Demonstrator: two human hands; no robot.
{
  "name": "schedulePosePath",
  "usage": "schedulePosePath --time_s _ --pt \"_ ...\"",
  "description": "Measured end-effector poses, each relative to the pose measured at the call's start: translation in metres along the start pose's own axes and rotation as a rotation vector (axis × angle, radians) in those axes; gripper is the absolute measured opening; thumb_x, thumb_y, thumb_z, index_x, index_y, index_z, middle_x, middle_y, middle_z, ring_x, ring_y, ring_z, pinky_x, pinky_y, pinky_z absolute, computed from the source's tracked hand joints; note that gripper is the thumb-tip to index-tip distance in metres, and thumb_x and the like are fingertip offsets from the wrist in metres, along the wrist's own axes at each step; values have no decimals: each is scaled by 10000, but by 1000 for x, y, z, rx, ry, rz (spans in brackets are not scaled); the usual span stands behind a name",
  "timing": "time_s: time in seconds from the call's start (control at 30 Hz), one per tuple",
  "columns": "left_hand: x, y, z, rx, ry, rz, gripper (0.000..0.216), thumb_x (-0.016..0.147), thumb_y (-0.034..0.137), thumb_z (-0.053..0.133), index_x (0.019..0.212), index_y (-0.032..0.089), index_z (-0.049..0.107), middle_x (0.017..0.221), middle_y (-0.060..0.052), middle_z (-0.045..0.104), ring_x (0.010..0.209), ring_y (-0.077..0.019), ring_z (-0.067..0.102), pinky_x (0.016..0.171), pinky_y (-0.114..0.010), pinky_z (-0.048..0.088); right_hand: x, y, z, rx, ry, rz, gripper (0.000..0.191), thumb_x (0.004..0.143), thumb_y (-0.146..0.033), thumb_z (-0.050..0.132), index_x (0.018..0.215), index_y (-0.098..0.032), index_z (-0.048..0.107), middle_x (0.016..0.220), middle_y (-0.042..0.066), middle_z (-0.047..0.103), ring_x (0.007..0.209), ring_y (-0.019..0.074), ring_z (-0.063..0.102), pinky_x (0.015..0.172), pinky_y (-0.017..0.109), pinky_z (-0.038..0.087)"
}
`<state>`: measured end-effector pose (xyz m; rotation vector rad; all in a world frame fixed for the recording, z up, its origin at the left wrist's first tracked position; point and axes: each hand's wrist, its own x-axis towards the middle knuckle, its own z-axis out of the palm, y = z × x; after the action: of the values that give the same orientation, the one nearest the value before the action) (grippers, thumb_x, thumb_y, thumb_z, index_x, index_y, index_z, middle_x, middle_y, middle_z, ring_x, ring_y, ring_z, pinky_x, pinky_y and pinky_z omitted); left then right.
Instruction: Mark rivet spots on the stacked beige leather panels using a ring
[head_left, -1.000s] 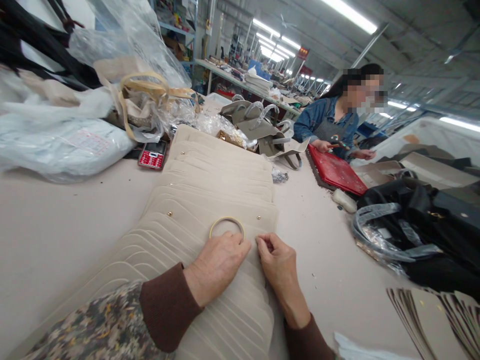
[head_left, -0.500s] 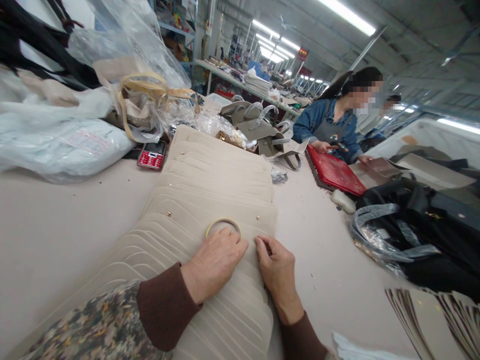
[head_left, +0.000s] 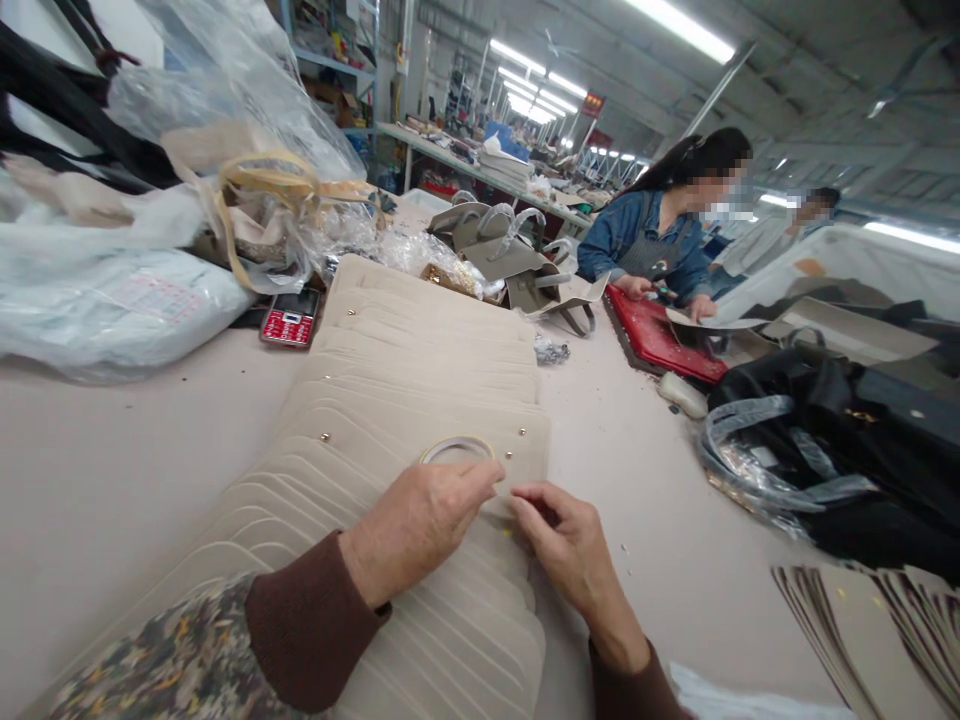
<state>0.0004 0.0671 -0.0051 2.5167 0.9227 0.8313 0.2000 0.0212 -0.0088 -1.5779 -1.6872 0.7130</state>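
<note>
A long fanned row of beige leather panels (head_left: pixel 420 360) with small gold studs lies on the table in front of me. My left hand (head_left: pixel 420 520) is curled around a thin roll of tape (head_left: pixel 455 448) that rests on the nearest panels. My right hand (head_left: pixel 562 540) sits just to its right, fingers pinched together on the panel's edge; what it pinches is too small to see.
A red phone (head_left: pixel 291 320) and plastic-wrapped bags (head_left: pixel 112 300) lie at the left. Grey handbags (head_left: pixel 517 255) stand at the back. A person in a denim jacket (head_left: pixel 645 240) works over a red mat (head_left: pixel 660 345). Black bags (head_left: pixel 847 440) pile at the right; card pieces (head_left: pixel 862 620) lie near right.
Both hands shifted slightly; my left hand tilted the tape roll up and my right hand moved closer to it. The person at the back leaned over a panel.
</note>
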Motion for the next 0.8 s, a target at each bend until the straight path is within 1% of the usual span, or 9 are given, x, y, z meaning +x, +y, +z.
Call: schedulePosePath --time_s 0.07,0.1,0.2,0.37,0.53,0.6,0.67,0.73,0.8 --pt "-1 1 1 -3 22 55 330 993 181 428 1322 172 442 1078 -76 708 924 -181 687 771 -292 550 1 -4 2 66 94 -100 187 872 -238 599 996 -170 721 855 51 740 722 164 663 654 255 526" --pt "-1 1 1 4 22 79 373 996 182 422 1368 163 394 1075 -81 713 916 -183 694 752 -291 556 2 -7 3 76 110 -163 200 878 -220 591 1034 -172 706 893 60 734 762 166 666 686 264 532" --pt "-2 4 0 35 -3 117 429 998 180 419 1413 142 319 1011 -80 730 851 -183 707 695 -283 559 3 -17 5 41 110 -325 194 889 -158 559 1035 -180 685 906 62 714 796 156 655 706 262 528" --pt "-2 7 1 37 -65 59 313 991 186 417 1301 147 408 963 -78 727 807 -187 705 645 -275 538 1 -21 10 -100 139 -463 179 884 -98 509 864 -195 658 773 33 704 702 140 645 665 248 507" --pt "0 7 -2 31 -172 -33 156 970 166 425 1105 180 503 872 -31 689 747 -170 664 604 -258 468 -2 -16 17 -242 255 -485 185 816 -78 506 772 -198 640 646 1 652 561 121 598 567 224 468" --pt "1 7 -4 57 -178 -32 111 961 153 418 968 190 523 790 -7 649 696 -161 625 587 -256 429 -3 -16 19 -234 280 -451 177 792 -80 519 768 -194 652 626 -4 644 543 118 590 557 222 463" --pt "2 8 -5 102 -164 -7 151 948 133 407 859 198 509 726 5 600 644 -157 575 563 -263 387 -4 -19 21 -143 277 -332 143 788 -112 546 761 -189 663 629 1 654 544 119 596 554 222 467" --pt "3 8 -5 151 -128 20 171 929 115 403 813 201 494 703 5 570 613 -158 532 541 -275 350 -5 -24 23 46 240 -112 107 802 -186 577 734 -180 659 591 1 651 504 120 590 508 219 462" --pt "3 10 -3 176 -79 44 178 913 103 402 789 201 483 690 4 554 603 -161 512 530 -284 326 -4 -30 25 256 186 109 146 803 -276 604 710 -172 646 515 -12 623 435 119 567 441 214 441"
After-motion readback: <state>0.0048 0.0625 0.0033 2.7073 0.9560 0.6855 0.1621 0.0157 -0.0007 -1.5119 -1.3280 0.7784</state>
